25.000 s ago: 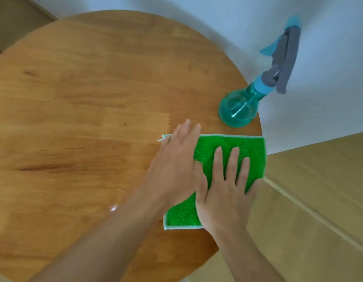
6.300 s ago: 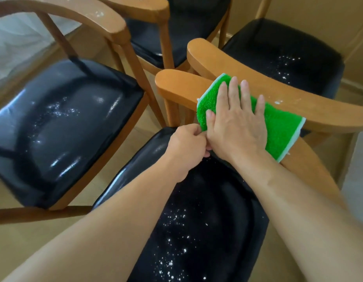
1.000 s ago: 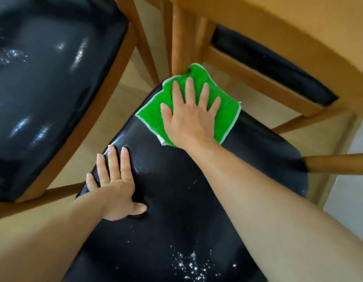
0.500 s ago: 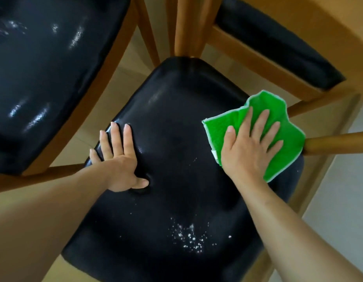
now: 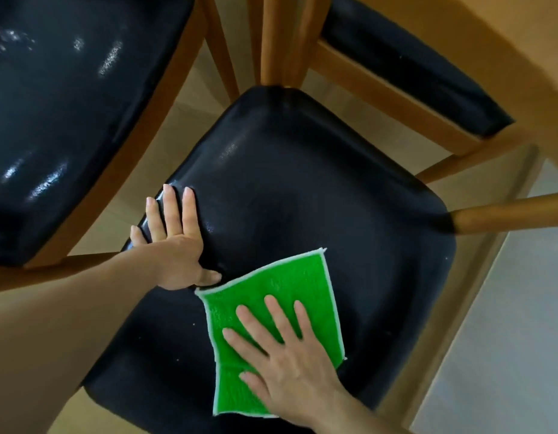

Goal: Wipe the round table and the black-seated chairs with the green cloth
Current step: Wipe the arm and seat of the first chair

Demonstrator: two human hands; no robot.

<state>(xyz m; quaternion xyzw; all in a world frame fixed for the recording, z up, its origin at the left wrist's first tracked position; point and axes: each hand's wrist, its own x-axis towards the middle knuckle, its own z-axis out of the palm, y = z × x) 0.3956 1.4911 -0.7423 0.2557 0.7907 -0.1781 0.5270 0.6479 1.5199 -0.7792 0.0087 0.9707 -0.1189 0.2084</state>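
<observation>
The green cloth (image 5: 284, 286) lies flat on the near middle of a chair's black seat (image 5: 318, 189). My right hand (image 5: 290, 364) presses down on the cloth's near half with its fingers spread. My left hand (image 5: 174, 245) rests flat on the seat's left edge, fingers apart, holding nothing; its thumb is close to the cloth's far left corner. A few tiny white specks show on the seat beside the cloth. The round table is out of view.
A second black-seated chair (image 5: 68, 104) stands close on the left, and a third (image 5: 412, 67) at the back right. Wooden backrest posts (image 5: 277, 39) rise behind the seat. A wooden rail (image 5: 506, 214) juts in at the right. Pale floor (image 5: 506, 339) lies beyond.
My right hand has swept the cloth from the seat's right edge down to its near middle, over the patch of white specks. My left hand has stayed on the left edge.
</observation>
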